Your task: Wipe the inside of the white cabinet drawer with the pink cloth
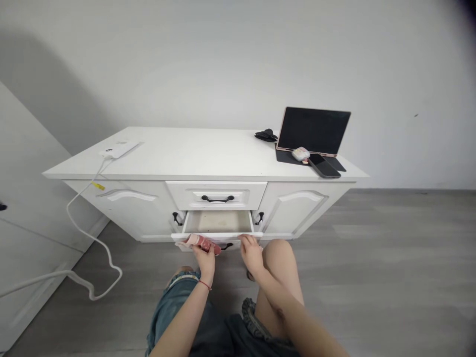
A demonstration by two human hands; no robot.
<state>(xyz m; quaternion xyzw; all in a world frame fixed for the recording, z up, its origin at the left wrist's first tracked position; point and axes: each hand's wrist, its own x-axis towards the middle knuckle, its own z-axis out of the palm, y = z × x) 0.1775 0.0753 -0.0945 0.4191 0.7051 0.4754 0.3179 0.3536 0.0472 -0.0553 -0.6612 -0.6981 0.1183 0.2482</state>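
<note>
imo the l hand (205,260) is wrapped tight on the pink roll (203,241), slanted across the front of the pulled-out drawer (219,222) nr its left end. r hand (252,252) has its fingers on the drawer's front edge, toward the right corner; can't tell if it's gripping or just resting. tbh best bet: light grip so the roll doesn't crease, lift it clear of the edge b4 moving it, n steady the drawer w/ the r hand, no sideways push or it might jam. hard 2 see: l palm, undersides of the r fingers, what the roll's made of. roll also covers part of the black handle (227,245).
</note>
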